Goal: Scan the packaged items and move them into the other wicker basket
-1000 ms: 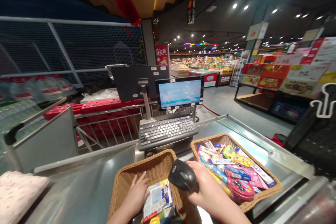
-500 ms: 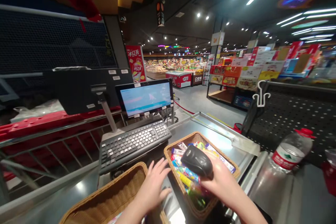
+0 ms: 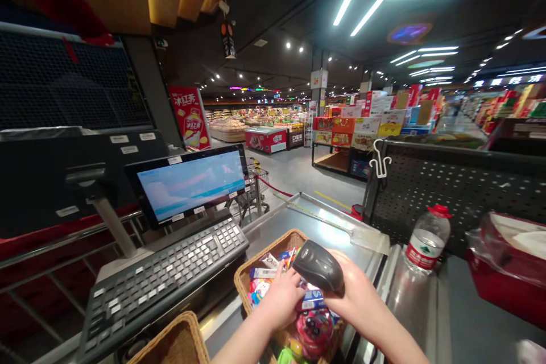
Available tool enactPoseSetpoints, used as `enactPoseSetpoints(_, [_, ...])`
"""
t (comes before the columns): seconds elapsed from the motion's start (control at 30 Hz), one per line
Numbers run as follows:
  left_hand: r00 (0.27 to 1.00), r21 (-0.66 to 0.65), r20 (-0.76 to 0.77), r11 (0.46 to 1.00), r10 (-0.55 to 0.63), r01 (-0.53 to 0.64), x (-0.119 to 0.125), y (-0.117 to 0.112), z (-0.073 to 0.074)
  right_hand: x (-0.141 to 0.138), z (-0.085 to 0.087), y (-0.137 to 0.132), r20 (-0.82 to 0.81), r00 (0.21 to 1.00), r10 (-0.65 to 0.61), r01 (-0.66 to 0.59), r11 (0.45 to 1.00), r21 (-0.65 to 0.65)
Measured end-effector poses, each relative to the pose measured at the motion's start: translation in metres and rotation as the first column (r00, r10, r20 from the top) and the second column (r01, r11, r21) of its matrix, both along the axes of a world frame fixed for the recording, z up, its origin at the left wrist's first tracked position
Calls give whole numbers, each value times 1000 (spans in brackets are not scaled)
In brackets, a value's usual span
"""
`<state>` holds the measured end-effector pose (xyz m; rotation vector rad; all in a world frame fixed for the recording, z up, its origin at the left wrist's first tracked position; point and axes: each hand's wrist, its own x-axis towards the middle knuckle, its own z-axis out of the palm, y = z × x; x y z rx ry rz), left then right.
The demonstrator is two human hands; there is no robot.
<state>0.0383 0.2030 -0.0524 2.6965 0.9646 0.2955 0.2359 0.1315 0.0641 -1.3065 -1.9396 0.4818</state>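
Note:
A black handheld barcode scanner is gripped in my right hand, its head pointing left above the right wicker basket. Packaged snacks fill this basket, including a pink round pack and a blue-and-white packet. My left hand is in the basket just left of the scanner, with fingers slightly bent and apart over the snack packs. Its fingertips touch the packs, but I see nothing clearly held. A second wicker basket stands at the lower left, partly out of frame.
A keyboard and a lit monitor stand on the left. Right of the basket are a water bottle with a red cap and a red box. Behind them rises a perforated black panel. The metal counter extends ahead.
My left hand has moved from between the two baskets into the right basket. The view has turned to the right. The scanner stays in my right hand over the snacks.

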Motion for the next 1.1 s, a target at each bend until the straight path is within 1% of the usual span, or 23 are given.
enactPoseSetpoints(0.1, [1000,-38,-19,999,8,-9,-4,8,-2,2,2,4,-22,1000,7,-7,1000,-4])
enactPoseSetpoints(0.17, [998,-73,-3,995,66,-66,-7,11,-10,2,2,5,-43,999,14,-14,1000,-8])
enactPoseSetpoints(0.23, [987,-89,28,984,155,-152,-9,13,-20,3,2,7,-61,998,16,-16,1000,-10])
enactPoseSetpoints(0.33, [964,-50,68,966,255,-252,-11,14,-30,3,0,9,-74,997,8,-8,1000,-7])
enactPoseSetpoints(0.4, [960,-8,75,963,271,-271,-14,13,-31,1,-2,11,-70,998,-5,5,1000,-4])
enactPoseSetpoints(0.47, [958,25,90,961,273,-277,-18,12,-27,-1,-5,12,-59,998,-21,21,1000,-4])
enactPoseSetpoints(0.57, [948,78,152,953,280,-294,-26,10,-19,-6,-7,12,-51,998,-23,23,1000,-9])
enactPoseSetpoints(0.67, [939,159,212,939,271,-307,-35,10,-6,-10,-7,11,-69,998,-1,0,1000,-3])
enactPoseSetpoints(0.83, [929,282,231,893,291,-350,-49,5,26,-14,-2,8,-82,997,-13,17,999,43])
enactPoseSetpoints(0.93, [921,342,239,860,309,-377,-58,1,46,-17,1,6,-58,998,-6,9,998,59])
enactPoseSetpoints(1.1, [911,433,236,803,338,-410,-77,-1,73,-25,5,5,-24,999,30,-28,998,63])
